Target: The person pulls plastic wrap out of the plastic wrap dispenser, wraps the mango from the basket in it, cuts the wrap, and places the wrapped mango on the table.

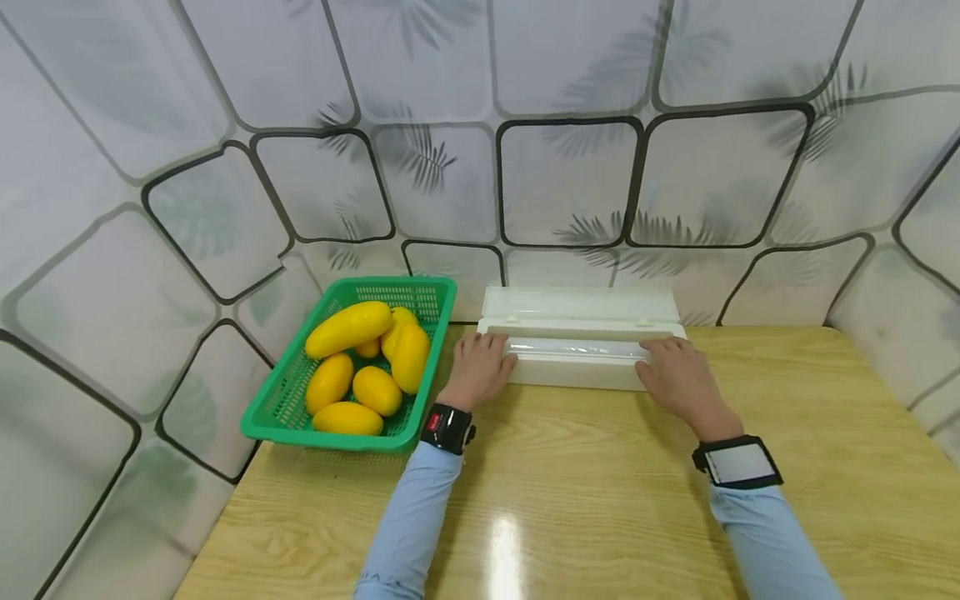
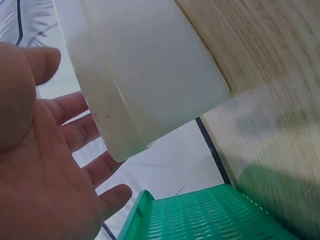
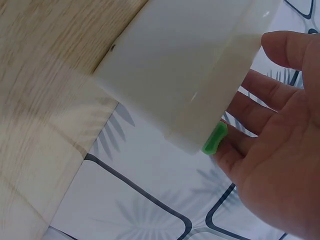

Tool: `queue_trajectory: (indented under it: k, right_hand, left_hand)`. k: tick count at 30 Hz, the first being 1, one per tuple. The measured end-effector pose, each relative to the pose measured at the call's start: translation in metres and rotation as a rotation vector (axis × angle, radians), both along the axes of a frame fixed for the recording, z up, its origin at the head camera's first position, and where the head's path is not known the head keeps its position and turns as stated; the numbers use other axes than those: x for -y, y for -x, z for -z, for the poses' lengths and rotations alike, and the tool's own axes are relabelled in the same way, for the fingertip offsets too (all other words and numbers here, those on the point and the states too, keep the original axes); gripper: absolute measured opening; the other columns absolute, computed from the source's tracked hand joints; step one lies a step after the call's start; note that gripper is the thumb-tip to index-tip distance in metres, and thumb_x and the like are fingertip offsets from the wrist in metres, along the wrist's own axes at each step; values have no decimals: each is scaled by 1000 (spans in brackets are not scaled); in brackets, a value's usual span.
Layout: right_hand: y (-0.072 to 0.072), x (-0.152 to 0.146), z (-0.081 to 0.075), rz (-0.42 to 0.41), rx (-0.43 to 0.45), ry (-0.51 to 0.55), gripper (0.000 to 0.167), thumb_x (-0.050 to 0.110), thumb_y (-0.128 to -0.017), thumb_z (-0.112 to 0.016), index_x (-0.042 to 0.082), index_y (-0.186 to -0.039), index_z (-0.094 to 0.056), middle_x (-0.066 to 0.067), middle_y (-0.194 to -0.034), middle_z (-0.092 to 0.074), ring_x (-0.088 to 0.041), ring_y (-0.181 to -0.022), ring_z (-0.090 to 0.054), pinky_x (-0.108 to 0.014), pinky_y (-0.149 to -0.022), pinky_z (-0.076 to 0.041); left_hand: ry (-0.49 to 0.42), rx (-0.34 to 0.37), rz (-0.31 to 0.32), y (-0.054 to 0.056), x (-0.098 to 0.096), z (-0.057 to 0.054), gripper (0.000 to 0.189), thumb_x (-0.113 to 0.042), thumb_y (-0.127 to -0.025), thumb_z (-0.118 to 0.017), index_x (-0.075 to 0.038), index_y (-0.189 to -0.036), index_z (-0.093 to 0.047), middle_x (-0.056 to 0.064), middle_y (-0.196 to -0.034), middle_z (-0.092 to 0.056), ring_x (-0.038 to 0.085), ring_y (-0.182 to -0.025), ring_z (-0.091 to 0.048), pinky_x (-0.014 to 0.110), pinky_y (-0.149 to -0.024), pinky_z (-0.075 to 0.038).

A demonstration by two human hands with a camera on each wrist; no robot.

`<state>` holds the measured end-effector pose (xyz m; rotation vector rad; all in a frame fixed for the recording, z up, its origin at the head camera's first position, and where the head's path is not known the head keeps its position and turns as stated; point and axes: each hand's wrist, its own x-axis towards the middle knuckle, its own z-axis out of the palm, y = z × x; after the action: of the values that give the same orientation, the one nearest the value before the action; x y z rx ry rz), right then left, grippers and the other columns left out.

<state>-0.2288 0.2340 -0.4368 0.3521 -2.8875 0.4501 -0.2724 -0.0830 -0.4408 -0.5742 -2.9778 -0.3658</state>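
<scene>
A white cling film dispenser lies on the table with its lid raised, and a shiny roll of cling film shows inside. My left hand rests over the dispenser's left end, fingertips at the roll. In the left wrist view its thumb stands apart from the extended fingers, which reach past the box edge. Over the right end lies my right hand. The right wrist view has its thumb right at the box edge, beside a small green piece at the corner.
Left of the dispenser stands a green plastic basket holding several yellow mangoes. Patterned cloth hangs behind the wooden table and along its sides. Each wrist wears a black strap.
</scene>
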Motion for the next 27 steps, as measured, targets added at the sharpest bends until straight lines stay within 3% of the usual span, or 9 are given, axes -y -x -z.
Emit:
queue_trajectory:
  k: [7, 13, 17, 21, 24, 27]
  right_hand:
    - [2, -1, 1, 3, 13, 7, 40, 19, -101, -49, -9, -128, -57, -32, -128, -58, -53, -123, -46, -68, -100, -36]
    - [3, -1, 6, 4, 34, 23, 41, 23, -103, -47, -7, -129, -57, -31, -131, -55, -53, -123, -47, -69, -100, -34]
    - [2, 0, 14, 16, -27, 45, 39, 24, -103, -49, -6, -127, -59, -30, -130, -57, -52, -122, -47, -68, -100, -33]
    - [-2, 1, 26, 27, -142, 77, 37, 20, -100, -55, -6, -125, -61, -30, -125, -58, -51, -120, -48, -66, -99, -34]
    - [-2, 2, 34, 27, -224, 83, 39, 19, -96, -60, -6, -127, -59, -30, -123, -58, -49, -118, -49, -64, -99, -35]
    - [-4, 6, 40, 29, -246, 116, 43, 19, -95, -63, -4, -130, -55, -29, -123, -57, -48, -118, -47, -63, -100, -32]
  left_hand:
    - [-4, -93, -47, 4, -4, 3, 38, -29, -108, -39, -8, -135, -55, 12, -133, -59, 39, -128, -45, 56, -109, -32]
    - [-39, -128, -101, 7, -8, 7, 33, -25, -107, -42, -9, -130, -59, 10, -128, -63, 37, -119, -49, 53, -101, -39]
    - [-76, -153, -146, 10, -11, 7, 30, -24, -105, -47, -9, -127, -62, 10, -125, -65, 36, -113, -50, 50, -96, -43]
    - [-97, -166, -184, 8, -14, 7, 28, -24, -103, -52, -9, -122, -65, 9, -122, -67, 35, -110, -52, 49, -92, -46]
    - [-121, -191, -200, 8, -15, 6, 23, -24, -102, -55, -9, -116, -66, 9, -115, -70, 35, -105, -53, 47, -87, -48]
    - [-124, -237, -198, 8, -15, 8, 15, -22, -100, -59, -9, -106, -65, 9, -104, -72, 34, -99, -54, 44, -81, -50]
